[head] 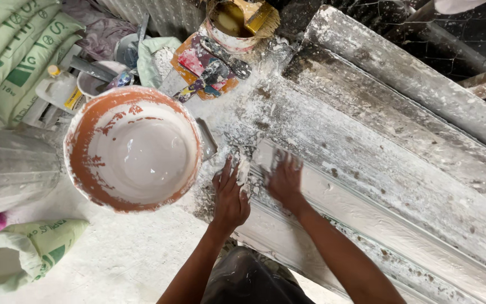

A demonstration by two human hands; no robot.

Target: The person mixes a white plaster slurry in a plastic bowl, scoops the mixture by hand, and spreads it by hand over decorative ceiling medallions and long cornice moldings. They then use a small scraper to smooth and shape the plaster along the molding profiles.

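A long white plaster moulding [389, 186] runs diagonally from the upper middle to the lower right. My left hand [229, 194] rests on its near end with a lump of wet white plaster [243, 170] at the fingertips. My right hand [284, 179] presses flat on the moulding, holding a flat pale scraper blade [265, 155] against the surface. Just left of both hands stands an orange bucket [82, 135] with white plaster mix inside.
A second moulding [423, 79] lies behind the first. A can with a brush [237, 19] and a paint-stained container with putty knives [209, 67] stand at the top. Green sacks [18, 50] are stacked at upper left, another sack [35, 250] lies at lower left.
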